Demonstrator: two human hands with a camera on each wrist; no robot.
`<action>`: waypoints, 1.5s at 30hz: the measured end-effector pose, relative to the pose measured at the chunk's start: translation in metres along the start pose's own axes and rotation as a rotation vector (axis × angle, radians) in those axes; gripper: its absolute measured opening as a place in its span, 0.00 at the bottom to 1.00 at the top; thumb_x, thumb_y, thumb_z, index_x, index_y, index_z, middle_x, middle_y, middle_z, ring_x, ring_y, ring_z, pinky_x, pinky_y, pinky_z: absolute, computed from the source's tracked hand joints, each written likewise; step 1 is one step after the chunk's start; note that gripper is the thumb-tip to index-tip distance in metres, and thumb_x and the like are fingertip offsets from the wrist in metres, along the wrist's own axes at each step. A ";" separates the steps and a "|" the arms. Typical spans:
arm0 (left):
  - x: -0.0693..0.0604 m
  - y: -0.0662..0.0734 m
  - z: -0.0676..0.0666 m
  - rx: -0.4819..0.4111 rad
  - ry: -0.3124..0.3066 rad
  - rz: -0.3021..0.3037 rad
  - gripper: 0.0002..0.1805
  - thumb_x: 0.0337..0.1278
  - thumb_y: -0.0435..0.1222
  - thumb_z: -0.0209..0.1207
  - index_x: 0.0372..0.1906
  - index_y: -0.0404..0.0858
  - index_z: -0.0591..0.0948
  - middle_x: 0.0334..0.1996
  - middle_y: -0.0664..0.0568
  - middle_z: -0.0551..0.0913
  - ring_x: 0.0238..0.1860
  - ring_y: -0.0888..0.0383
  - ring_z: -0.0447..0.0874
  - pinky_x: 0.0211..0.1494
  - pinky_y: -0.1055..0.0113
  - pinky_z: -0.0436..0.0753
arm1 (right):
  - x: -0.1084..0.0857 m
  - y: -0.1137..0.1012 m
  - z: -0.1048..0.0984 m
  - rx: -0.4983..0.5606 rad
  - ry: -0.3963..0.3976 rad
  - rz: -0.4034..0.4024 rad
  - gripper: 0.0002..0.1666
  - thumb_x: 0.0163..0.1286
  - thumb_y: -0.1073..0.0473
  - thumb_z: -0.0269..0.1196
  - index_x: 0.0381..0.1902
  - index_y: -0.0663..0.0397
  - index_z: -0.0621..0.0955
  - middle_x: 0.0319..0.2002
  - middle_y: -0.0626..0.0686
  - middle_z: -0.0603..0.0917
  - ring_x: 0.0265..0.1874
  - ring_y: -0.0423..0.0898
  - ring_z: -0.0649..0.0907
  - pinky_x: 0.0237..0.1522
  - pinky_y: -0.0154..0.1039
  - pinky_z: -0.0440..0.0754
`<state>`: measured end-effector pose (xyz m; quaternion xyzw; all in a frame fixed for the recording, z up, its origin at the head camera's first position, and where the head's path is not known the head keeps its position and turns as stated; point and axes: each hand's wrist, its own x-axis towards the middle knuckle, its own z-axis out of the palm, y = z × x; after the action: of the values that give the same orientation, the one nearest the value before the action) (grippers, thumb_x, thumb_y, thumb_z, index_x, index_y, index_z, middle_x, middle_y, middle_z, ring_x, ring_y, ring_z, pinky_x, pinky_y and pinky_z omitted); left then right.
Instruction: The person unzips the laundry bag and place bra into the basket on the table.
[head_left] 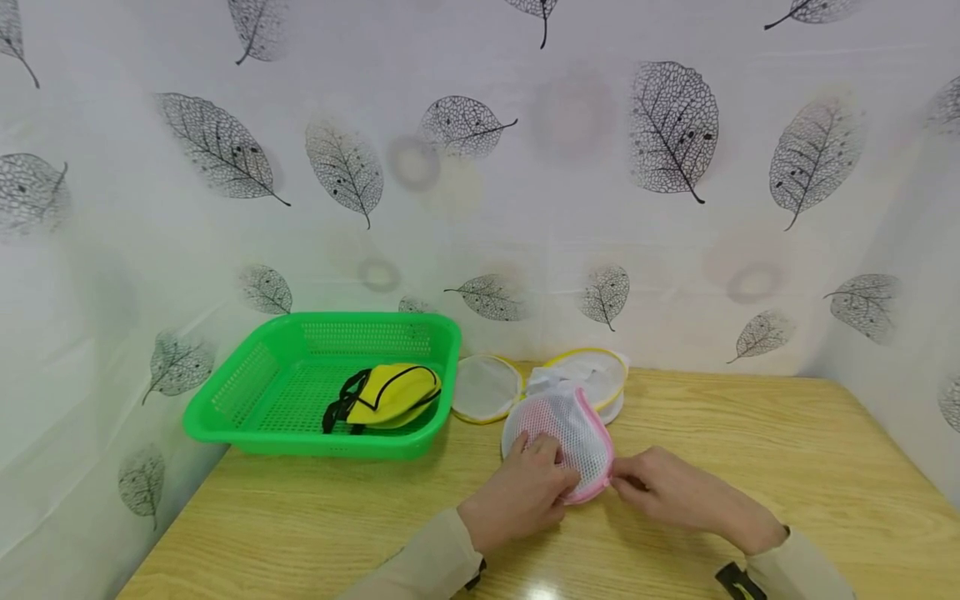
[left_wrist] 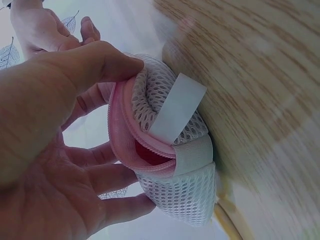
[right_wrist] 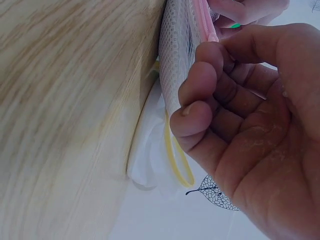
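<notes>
A white mesh laundry bag [head_left: 558, 421] with a pink zipper edge is held up just above the table, in front of me. My left hand [head_left: 525, 492] grips it by the rim, thumb on one side and fingers on the other. In the left wrist view the pink zipper [left_wrist: 120, 132] is partly undone, with a red inside showing through the gap, and a white fabric tab [left_wrist: 180, 107] sticks out. At the bag's right edge, my right hand [head_left: 675, 493] pinches the end of the pink zipper [right_wrist: 202, 17] between thumb and index finger.
A green plastic basket [head_left: 300, 446] stands at the left, with a yellow cloth item with black trim and cords [head_left: 397, 396] inside. Behind the bag lie a round yellow-rimmed mesh piece [head_left: 486, 389] and another yellow-rimmed white one [head_left: 596, 375]. A leaf-print curtain [head_left: 540, 233] hangs behind the wooden table [head_left: 750, 433].
</notes>
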<state>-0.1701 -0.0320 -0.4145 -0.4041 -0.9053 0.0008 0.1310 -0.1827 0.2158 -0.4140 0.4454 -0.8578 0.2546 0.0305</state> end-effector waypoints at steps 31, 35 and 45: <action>-0.004 0.000 -0.006 0.099 -0.007 0.011 0.09 0.56 0.41 0.67 0.39 0.46 0.79 0.47 0.52 0.82 0.61 0.49 0.81 0.68 0.57 0.79 | 0.005 -0.010 0.013 0.104 -0.053 -0.004 0.14 0.72 0.66 0.60 0.26 0.44 0.78 0.21 0.31 0.68 0.21 0.20 0.63 0.19 0.19 0.65; -0.003 0.005 -0.004 0.143 0.033 -0.006 0.16 0.57 0.50 0.67 0.40 0.47 0.77 0.42 0.53 0.80 0.54 0.51 0.80 0.60 0.58 0.82 | 0.008 -0.014 0.014 0.134 -0.084 0.007 0.14 0.74 0.66 0.58 0.27 0.47 0.78 0.21 0.31 0.68 0.21 0.20 0.64 0.19 0.21 0.67; 0.000 0.008 0.002 0.221 0.057 -0.030 0.12 0.65 0.52 0.64 0.43 0.49 0.80 0.46 0.52 0.83 0.57 0.48 0.85 0.60 0.55 0.85 | 0.010 -0.016 0.015 0.167 -0.101 0.033 0.14 0.75 0.66 0.57 0.27 0.48 0.78 0.23 0.29 0.66 0.20 0.20 0.65 0.19 0.21 0.67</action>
<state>-0.1650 -0.0268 -0.4176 -0.3733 -0.9016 0.0870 0.2003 -0.1733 0.1935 -0.4179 0.4443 -0.8413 0.3029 -0.0544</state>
